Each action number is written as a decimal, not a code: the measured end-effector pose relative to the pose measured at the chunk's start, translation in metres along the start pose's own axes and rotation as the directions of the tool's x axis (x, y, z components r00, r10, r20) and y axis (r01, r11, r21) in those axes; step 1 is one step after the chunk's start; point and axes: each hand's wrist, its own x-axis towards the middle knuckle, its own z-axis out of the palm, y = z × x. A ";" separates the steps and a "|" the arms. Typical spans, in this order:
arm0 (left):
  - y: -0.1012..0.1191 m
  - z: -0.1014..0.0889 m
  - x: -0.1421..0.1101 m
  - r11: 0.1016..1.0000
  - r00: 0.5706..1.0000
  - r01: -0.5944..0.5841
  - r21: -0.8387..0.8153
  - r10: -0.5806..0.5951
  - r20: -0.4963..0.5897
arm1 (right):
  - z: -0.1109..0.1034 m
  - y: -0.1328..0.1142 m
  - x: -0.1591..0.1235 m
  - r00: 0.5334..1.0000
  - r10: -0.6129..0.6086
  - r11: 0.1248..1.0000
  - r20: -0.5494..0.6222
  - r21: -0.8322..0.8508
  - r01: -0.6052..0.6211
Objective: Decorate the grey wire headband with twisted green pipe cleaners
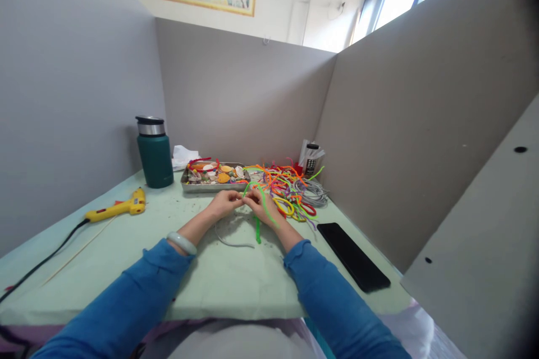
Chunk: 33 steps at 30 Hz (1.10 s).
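Both hands meet over the middle of the table, fingertips pinched close together around a thin bright green cord [269,210]. My left hand [225,203] comes in from the left, its thumb and fingers closed at the cord. Facing it, my right hand [259,205] is also closed on the cord. One strand arches up and lies over the back of that hand, while a thicker green end hangs below the palm. The exact grip point is hidden by the fingers. A loose grey cord [236,244] curves on the table beneath my left hand.
Behind the hands stand a metal tray [197,188] of shells and a heap of coloured cords [290,185]. On the left are a green bottle [155,160], a yellow glue gun [118,209] and a thin stick [80,251]. A black phone [352,257] lies right. Grey partitions [248,90] enclose the table.
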 end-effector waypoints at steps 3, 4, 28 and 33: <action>0.002 -0.001 -0.001 0.999 1.000 -0.009 -0.038 0.009 0.005 | 0.001 0.005 0.000 1.000 -0.002 1.000 0.012 0.018 0.002; 0.003 -0.002 -0.002 0.999 1.000 -0.008 -0.050 0.008 0.002 | 0.001 0.006 0.000 1.000 -0.005 1.000 0.014 0.028 0.005; 0.018 -0.005 -0.009 0.954 0.978 0.209 -0.214 -0.203 0.049 | -0.002 0.007 0.000 0.999 0.039 0.995 0.032 0.096 -0.042; 0.025 -0.006 -0.013 0.939 0.969 0.247 -0.238 -0.240 0.060 | -0.001 0.008 0.000 0.997 0.040 0.983 0.071 0.176 -0.052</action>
